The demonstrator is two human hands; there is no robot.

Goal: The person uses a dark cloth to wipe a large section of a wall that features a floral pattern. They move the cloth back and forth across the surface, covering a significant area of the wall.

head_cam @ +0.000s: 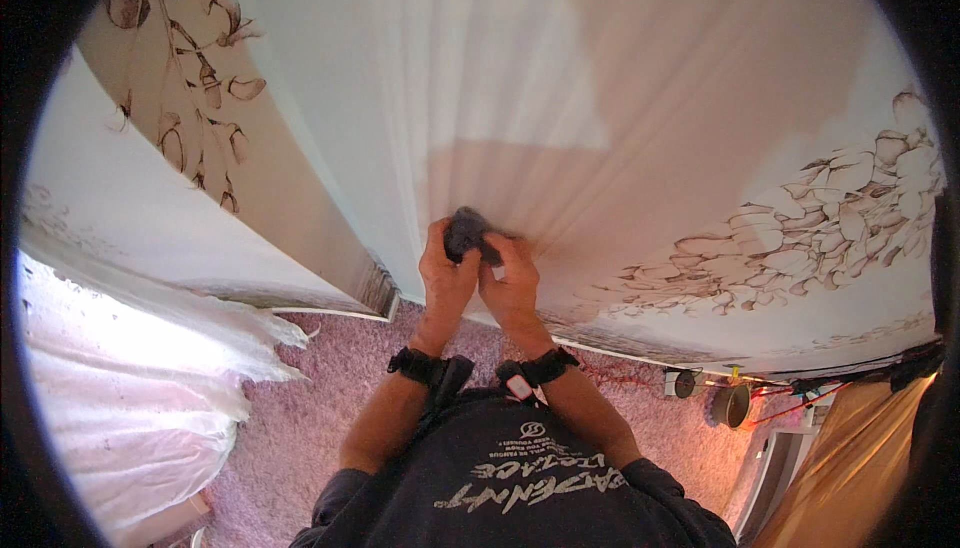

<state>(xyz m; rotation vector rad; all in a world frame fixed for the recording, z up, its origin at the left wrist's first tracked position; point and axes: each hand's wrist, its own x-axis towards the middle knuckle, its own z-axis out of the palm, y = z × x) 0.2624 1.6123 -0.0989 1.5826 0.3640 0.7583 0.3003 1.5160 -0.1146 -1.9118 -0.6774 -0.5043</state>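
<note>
Both hands meet at the middle of the view around a small dark grey bundle (466,235), apparently soft cloth; its exact kind is hard to make out. My left hand (444,278) grips its near left side, and my right hand (511,278) has its fingers on the right side. Right behind them rises a pale wall surface (517,83) with soft vertical streaks or folds fanning upward. Whether the bundle touches that surface cannot be told. Dark bands (420,365) circle both wrists.
Brown flower drawings (795,225) decorate the wall at right, and more cover a wall strip at left. A ragged white curtain (135,398) hangs lower left. Pinkish carpet (300,413) lies below. Red cables, a round container (731,405) and golden-brown fabric (840,458) are at lower right.
</note>
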